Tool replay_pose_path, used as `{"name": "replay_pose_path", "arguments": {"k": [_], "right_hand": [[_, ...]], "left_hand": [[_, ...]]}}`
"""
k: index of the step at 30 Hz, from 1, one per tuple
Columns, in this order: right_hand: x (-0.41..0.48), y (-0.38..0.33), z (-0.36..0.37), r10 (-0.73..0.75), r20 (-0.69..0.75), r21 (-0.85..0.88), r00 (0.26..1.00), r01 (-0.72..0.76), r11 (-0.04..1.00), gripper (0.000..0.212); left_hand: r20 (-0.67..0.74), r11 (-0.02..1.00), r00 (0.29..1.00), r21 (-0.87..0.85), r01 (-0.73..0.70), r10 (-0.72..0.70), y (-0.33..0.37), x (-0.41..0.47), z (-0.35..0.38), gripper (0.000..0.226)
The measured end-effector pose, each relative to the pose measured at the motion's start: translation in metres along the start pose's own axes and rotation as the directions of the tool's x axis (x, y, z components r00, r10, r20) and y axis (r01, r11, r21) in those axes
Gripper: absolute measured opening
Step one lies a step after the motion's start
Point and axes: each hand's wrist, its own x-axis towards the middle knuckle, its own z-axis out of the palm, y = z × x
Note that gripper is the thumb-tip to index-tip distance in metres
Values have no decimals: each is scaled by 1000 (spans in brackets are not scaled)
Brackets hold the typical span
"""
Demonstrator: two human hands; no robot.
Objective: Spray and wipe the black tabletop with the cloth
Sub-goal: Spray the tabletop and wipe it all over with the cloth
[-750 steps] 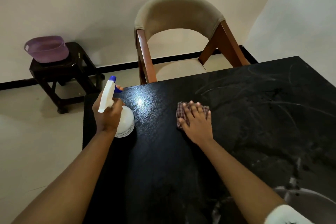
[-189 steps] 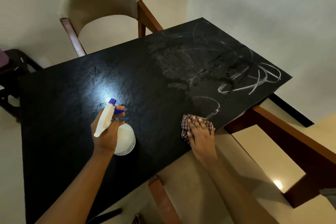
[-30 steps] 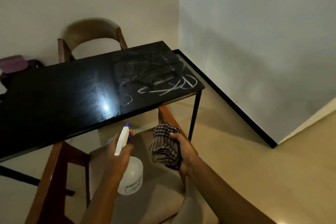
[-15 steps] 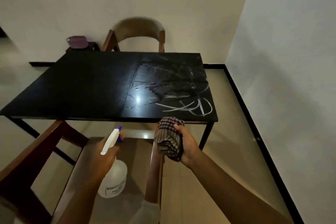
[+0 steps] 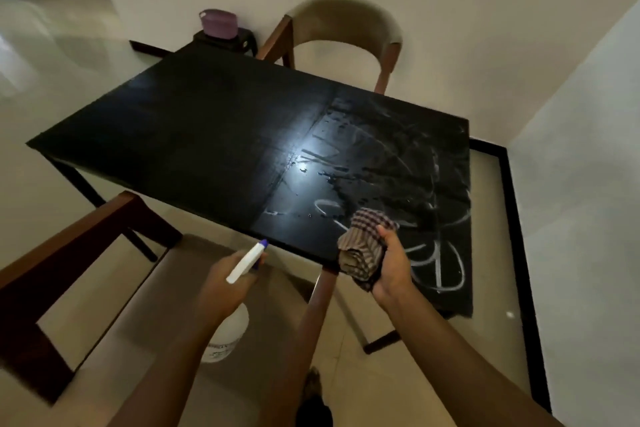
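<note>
Scene: a person looks down at a black tabletop [image 5: 190, 135]; both bare forearms reach forward from the bottom of the frame.
Left hand [image 5: 225, 282]: its fingers are wrapped round the neck of a white spray bottle [image 5: 229, 336], under the trigger head. It is held in the air just in front of the table's near edge.
Spray bottle: its blue-tipped nozzle points up and towards the table. Its round body hangs below the hand, above the seat of the near chair [image 5: 86, 253].
Right hand [image 5: 393, 267]: it grips a bunched checked cloth [image 5: 363, 243], with the fingers curled round the bundle.
Cloth: it is held over the near right part of the tabletop, by the edge. Whether it touches the surface cannot be told.
Tabletop: the left half is dark and plain, while the right half is covered in pale smears and streaks. White scribbles [image 5: 436, 263] loop brightest at the near right corner, just beside the right hand. A spot of light [image 5: 303, 168] glints near the middle, with wet drops around it.
Far side: a chair with a curved padded back [image 5: 346, 21] stands against the wall.
Far left: a purple basin [image 5: 218, 22] sits on a low dark stool [image 5: 225, 42].
</note>
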Motion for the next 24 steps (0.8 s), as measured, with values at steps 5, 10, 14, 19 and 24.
{"name": "replay_pose_path", "arguments": {"k": [5, 10, 14, 19, 24], "right_hand": [[66, -28, 20, -74, -25, -82, 997, 72, 994, 31], [104, -33, 26, -300, -16, -281, 954, 284, 917, 36], [123, -31, 36, -542, 256, -746, 800, 521, 416, 42], [175, 24, 54, -237, 667, -732, 707, 561, -387, 51], [167, 81, 80, 101, 820, -426, 564, 717, -552, 61]], "left_hand": [[-34, 997, 999, 73, -17, 19, -6, 41, 18, 17], [-89, 996, 996, 82, 38, -30, -13, 53, 32, 8], [-217, 999, 975, 4, 48, -46, -20, 49, 39, 5], [-376, 983, 922, -181, 29, -96, -16, 40, 38, 20], [-448, 956, 852, -229, 184, -271, 0, 38, 37, 51]]}}
